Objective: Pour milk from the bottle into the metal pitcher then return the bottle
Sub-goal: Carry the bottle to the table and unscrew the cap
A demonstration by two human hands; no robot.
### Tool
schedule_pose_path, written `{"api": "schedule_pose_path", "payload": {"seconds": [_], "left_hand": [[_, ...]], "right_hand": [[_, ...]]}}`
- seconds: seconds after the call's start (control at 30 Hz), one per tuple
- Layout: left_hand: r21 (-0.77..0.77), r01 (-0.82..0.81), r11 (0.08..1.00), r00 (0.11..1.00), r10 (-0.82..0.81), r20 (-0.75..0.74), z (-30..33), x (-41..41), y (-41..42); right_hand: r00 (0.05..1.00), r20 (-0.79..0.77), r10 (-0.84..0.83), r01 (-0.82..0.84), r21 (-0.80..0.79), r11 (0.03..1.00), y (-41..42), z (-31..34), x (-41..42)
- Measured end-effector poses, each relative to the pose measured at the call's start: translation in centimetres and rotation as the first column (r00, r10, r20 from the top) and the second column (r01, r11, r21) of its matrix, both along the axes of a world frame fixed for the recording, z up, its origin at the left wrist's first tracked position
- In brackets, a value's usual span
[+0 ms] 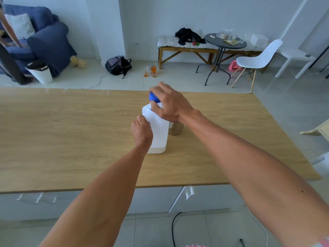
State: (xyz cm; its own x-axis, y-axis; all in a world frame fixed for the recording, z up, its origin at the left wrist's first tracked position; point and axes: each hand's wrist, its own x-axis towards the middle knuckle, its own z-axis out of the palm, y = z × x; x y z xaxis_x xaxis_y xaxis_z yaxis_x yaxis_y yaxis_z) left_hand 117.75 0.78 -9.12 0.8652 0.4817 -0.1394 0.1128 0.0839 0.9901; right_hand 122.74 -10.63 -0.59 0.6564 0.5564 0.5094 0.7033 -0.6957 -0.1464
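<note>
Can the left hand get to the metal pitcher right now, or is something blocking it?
Probably not directly. The left hand grips the milk bottle, which stands between it and the metal pitcher; the right hand, on the blue cap, hangs over the pitcher too.

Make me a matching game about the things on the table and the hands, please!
Things:
1. cap
2. metal pitcher
3. left hand
4. bottle

Descriptions:
A. stands upright with a little milk at the bottom
B. blue, under the fingers of the right hand
C. grips the side of the bottle
D. shiny, on the wooden table just right of the bottle, partly hidden by the right wrist

Pairs: 1-B, 2-D, 3-C, 4-A
</note>
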Motion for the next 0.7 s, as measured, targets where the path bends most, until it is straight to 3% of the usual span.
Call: {"api": "schedule_pose_path", "payload": {"seconds": [0.07,0.17,0.23,0.33,0.4,0.5,0.7], "left_hand": [[0.018,0.001,1.000,1.000,-0.001,0.012,-0.1,0.0,0.1],[0.048,0.006,0.999,1.000,-0.005,-0.022,-0.7,0.2,0.2],[0.036,-0.019,0.999,0.999,0.020,-0.029,-0.4,0.1,0.2],[0.033,-0.034,0.999,0.999,0.035,-0.009,-0.2,0.1,0.0],[0.035,-0.035,0.999,0.999,0.035,0.008,-0.4,0.1,-0.1],[0.032,-0.034,0.999,0.999,0.033,0.015,-0.6,0.3,-0.2],[0.031,-0.032,0.999,0.999,0.032,-0.003,-1.3,1.0,0.0]], "right_hand": [[0.995,-0.079,-0.063,0.084,0.302,0.950,-0.2,-0.1,0.1],[0.944,-0.273,-0.187,0.323,0.640,0.697,-1.3,-1.1,-0.3],[0.882,-0.420,-0.215,0.466,0.702,0.539,-2.4,-2.8,-1.1],[0.785,-0.579,-0.222,0.612,0.665,0.429,-4.2,-6.6,-2.8],[0.729,-0.650,-0.214,0.668,0.609,0.427,-4.8,-9.4,-4.0],[0.656,-0.728,-0.200,0.707,0.498,0.502,-5.6,-13.5,-5.2],[0.516,-0.791,-0.327,0.745,0.227,0.627,-5.6,-19.8,-6.4]]}}
